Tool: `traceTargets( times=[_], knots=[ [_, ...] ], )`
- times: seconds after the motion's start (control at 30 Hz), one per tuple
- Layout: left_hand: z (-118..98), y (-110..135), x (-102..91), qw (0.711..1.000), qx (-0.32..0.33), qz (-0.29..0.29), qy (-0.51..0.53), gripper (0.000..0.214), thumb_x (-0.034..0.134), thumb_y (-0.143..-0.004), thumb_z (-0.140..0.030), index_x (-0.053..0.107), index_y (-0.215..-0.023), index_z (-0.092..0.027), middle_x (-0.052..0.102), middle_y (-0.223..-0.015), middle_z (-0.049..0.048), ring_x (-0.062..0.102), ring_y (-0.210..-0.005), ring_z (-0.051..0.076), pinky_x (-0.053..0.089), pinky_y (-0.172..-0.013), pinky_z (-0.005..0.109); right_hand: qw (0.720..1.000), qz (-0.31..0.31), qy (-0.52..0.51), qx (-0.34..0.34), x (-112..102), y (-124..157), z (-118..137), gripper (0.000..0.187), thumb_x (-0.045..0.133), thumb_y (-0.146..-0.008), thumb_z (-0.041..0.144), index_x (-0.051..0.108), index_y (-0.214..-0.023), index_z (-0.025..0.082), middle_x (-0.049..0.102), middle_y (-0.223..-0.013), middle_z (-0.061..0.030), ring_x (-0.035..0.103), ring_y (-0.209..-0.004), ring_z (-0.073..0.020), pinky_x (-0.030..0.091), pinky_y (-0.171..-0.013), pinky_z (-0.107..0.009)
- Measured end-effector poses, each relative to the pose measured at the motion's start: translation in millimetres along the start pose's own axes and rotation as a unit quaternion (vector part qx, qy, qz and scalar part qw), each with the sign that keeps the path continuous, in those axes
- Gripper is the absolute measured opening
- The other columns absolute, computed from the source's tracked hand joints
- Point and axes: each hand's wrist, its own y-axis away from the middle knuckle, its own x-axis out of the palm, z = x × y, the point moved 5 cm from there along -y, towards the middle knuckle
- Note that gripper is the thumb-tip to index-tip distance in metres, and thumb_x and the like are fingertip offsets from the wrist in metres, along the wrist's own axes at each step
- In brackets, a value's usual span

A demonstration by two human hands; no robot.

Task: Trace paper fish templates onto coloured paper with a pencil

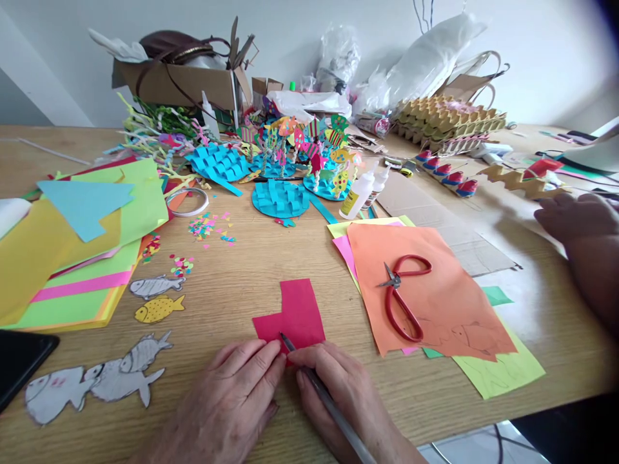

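Red paper [302, 312], cut in a stepped shape, lies on the wooden table in front of me. My left hand [236, 386] rests on its lower left part, fingers bent and close together, holding it against the table. In my right hand [333, 386] is a grey pencil [322, 390], its dark tip touching the red paper beside my left fingertips. Both hands hide the paper's lower edge. To the left lie a yellow spotted paper fish [159, 309], a grey paper fish [155, 286] and several larger grey paper fish [58, 394].
Red-handled scissors [403, 296] lie on orange paper [435, 277] at right. Coloured sheets [140, 200], tape [187, 202] and a black device [22, 361] are left. Behind stand glue bottles [358, 193], blue woven paper discs [279, 198] and egg trays [445, 122]. Another person's hand [570, 219] is far right.
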Motion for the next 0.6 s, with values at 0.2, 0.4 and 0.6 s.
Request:
traceTargets(
  times=[0.2, 0.4, 0.6],
  knots=[
    [-1.2, 1.9, 1.8, 1.000, 0.006, 0.002, -0.021, 0.037, 0.029, -0.095, -0.014, 0.062, -0.113, -0.016, 0.064, -0.115, 0.0020, 0.057, -0.101, 0.017, 0.049, -0.084, 0.029, 1.000, 0.009, 0.006, 0.006, 1.0, 0.9, -0.5, 0.020, 0.044, -0.083, 0.006, 0.058, -0.088, 0.019, 0.068, -0.073, -0.0027, 0.065, -0.064, -0.0146, 0.051, -0.059, -0.023],
    [0.3, 2.9, 3.3, 1.000, 0.003, 0.004, -0.011, 0.037, 0.029, -0.095, -0.014, 0.062, -0.112, -0.015, 0.065, -0.113, 0.0022, 0.057, -0.100, 0.017, 0.050, -0.084, 0.029, 1.000, -0.006, 0.007, 0.017, -1.3, 1.2, -0.1, 0.021, 0.043, -0.082, 0.006, 0.059, -0.087, 0.019, 0.068, -0.072, -0.0023, 0.064, -0.063, -0.0139, 0.050, -0.058, -0.022],
    [1.9, 6.3, 6.9, 1.000, 0.006, 0.019, -0.002, 0.036, 0.033, -0.093, -0.013, 0.059, -0.117, -0.017, 0.063, -0.117, 0.0026, 0.056, -0.105, 0.017, 0.048, -0.089, 0.029, 1.000, -0.006, 0.011, 0.027, -0.8, 1.7, -0.8, 0.020, 0.042, -0.082, 0.007, 0.058, -0.087, 0.019, 0.067, -0.071, -0.0024, 0.064, -0.063, -0.0140, 0.050, -0.058, -0.022]
  ],
)
